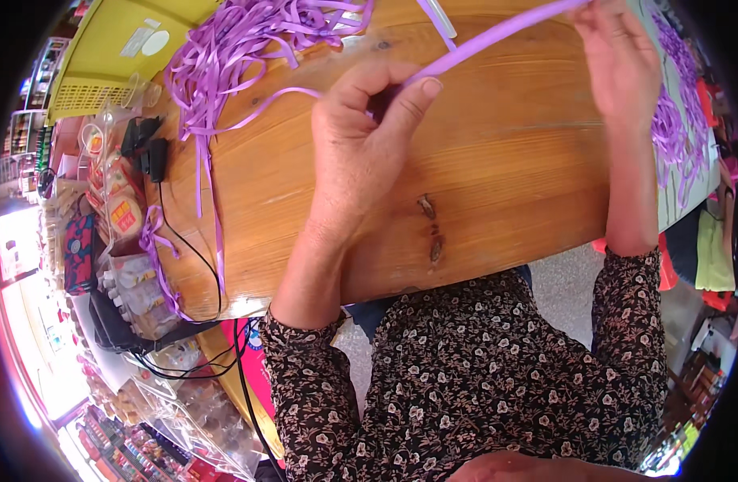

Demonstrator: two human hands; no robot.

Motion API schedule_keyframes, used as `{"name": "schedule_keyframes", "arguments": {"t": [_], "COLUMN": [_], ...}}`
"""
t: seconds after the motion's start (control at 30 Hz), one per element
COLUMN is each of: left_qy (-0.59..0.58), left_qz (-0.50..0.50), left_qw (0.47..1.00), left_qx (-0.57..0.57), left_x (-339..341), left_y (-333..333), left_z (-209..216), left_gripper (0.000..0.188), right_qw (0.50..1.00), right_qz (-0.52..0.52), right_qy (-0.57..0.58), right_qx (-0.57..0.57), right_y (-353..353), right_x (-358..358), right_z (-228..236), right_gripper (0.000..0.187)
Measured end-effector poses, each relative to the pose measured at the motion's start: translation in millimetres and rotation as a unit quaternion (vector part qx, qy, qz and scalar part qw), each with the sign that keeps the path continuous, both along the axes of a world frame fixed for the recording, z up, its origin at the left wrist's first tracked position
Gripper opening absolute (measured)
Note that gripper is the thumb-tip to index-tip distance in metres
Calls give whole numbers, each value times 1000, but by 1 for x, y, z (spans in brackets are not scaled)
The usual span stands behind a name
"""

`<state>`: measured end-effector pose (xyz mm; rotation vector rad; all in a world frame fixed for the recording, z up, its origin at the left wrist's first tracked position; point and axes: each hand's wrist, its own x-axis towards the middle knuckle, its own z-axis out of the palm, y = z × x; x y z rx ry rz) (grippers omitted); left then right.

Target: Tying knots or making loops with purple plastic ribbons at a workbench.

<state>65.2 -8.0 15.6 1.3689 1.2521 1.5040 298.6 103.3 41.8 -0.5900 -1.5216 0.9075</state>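
Note:
A purple ribbon [501, 34] runs taut between my two hands, rising toward the right above the wooden table. My left hand [369, 120] is closed on its near end, the thumb pressed against the fingers. A thinner length of the ribbon trails from that hand leftward to a loose heap of purple ribbon [224, 64]. At the upper right, my right hand [618, 60] has its fingertips closed on the other end of the taut stretch; they are partly cut off by the top edge. Beyond the ribbon, a short purple strip [437, 22] lies beside a pale edge.
The wooden table [497, 185] has a dark knot near its front. More purple ribbon [670, 120] hangs over a pale surface at right. On the left are a yellow-green basket [104, 56], a black clip-like device [154, 157] with a cable, a patterned pouch [80, 253] and packaged goods.

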Motion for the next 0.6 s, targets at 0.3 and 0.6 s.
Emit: {"name": "schedule_keyframes", "arguments": {"t": [0.3,0.6], "left_qy": [-25,-128], "left_qz": [29,-30], "left_qw": [998,990], "left_qx": [-57,-54], "left_x": [-18,-4], "left_y": [6,7], "left_z": [19,10], "left_gripper": [15,34], "right_qw": [962,876], "right_qz": [-86,-275], "right_qy": [243,-250], "right_qx": [-96,307], "right_y": [48,-23], "right_x": [56,-19], "right_z": [12,30], "right_gripper": [8,28]}}
